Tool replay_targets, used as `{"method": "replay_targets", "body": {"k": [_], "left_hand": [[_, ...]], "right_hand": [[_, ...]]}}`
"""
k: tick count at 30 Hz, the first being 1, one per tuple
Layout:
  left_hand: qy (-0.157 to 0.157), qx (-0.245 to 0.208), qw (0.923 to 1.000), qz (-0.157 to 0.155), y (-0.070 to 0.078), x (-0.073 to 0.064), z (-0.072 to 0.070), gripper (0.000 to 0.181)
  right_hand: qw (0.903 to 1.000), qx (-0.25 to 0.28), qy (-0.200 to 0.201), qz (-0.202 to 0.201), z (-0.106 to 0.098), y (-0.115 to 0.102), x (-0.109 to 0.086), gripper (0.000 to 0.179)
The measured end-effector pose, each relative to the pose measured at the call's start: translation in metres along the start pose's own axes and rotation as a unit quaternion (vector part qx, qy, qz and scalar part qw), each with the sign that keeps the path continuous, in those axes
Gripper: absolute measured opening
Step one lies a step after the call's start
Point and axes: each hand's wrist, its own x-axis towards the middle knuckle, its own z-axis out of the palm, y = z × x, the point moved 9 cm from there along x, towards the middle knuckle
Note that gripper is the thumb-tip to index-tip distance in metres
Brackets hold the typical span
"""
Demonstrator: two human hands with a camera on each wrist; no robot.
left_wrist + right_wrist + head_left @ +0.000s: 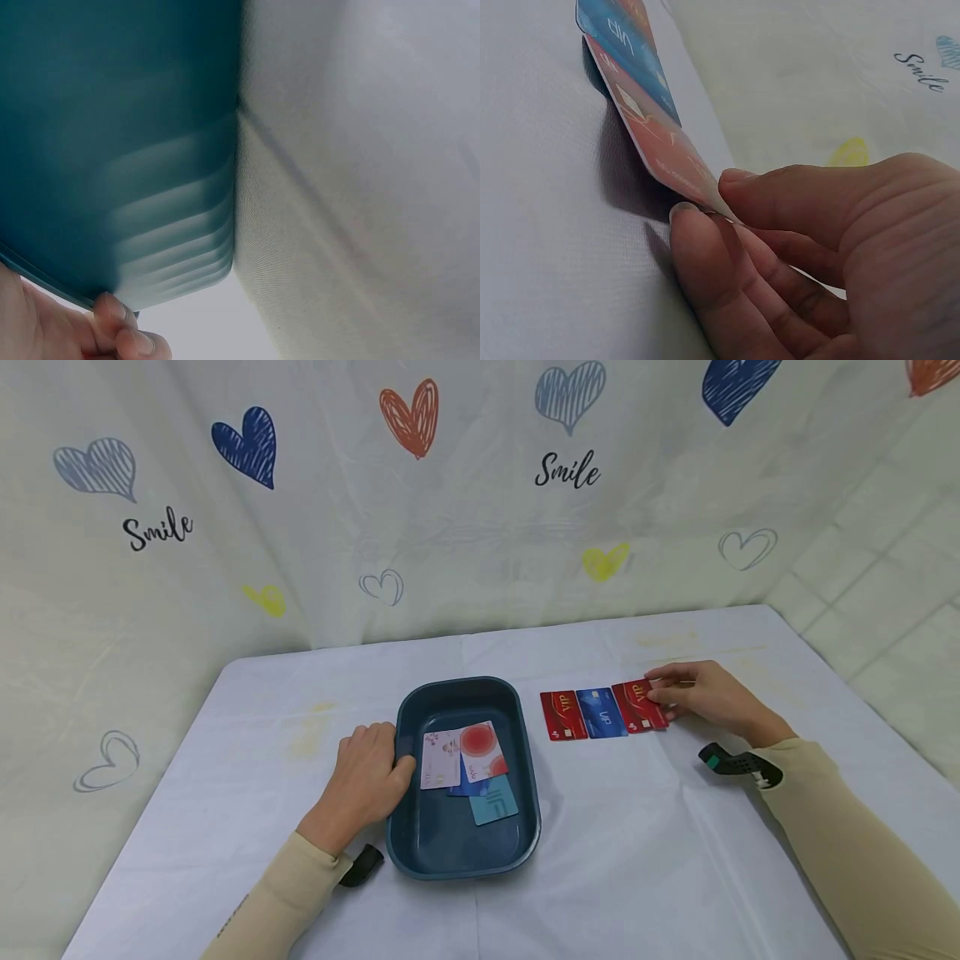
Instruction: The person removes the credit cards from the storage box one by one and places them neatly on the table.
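Note:
With its fingers over the left rim, my left hand [367,774] grips a dark blue-green tray [465,858]. Inside lie several overlapping cards: a pale pink one [438,762], one with a red circle [480,742], a partly covered blue one and a teal one [495,803]. Right of the tray, a red VIP card [561,718], a blue VIP card [602,714] and another red VIP card [633,703] form a row. Thumb and fingers of my right hand [705,695] pinch the right end of that last card, which is tilted with a shadow below it in the right wrist view.
A white cloth [600,852] covers the table. Behind it hangs a pale curtain [480,527] printed with hearts and the word Smile. Black wrist devices sit at both sleeves, the right one [738,764] close to the tabletop.

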Motion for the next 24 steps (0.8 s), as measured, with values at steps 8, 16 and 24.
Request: {"method": "replay_targets", "body": {"k": [8, 16, 24], "left_hand": [[-0.002, 0.002, 1.0, -0.003, 0.0, 0.0, 0.0, 0.013], [-0.01, 0.0, 0.9999, -0.008, -0.002, 0.0, 0.002, 0.014], [-0.007, 0.008, 0.9999, -0.002, -0.002, 0.0, 0.0, 0.015]], "right_hand": [[1.0, 0.006, -0.003, 0.0, -0.004, -0.002, -0.002, 0.065], [0.9998, -0.004, 0.016, -0.01, -0.009, -0.007, -0.005, 0.06], [0.9984, -0.009, 0.051, -0.025, -0.013, -0.025, -0.01, 0.057]]}}
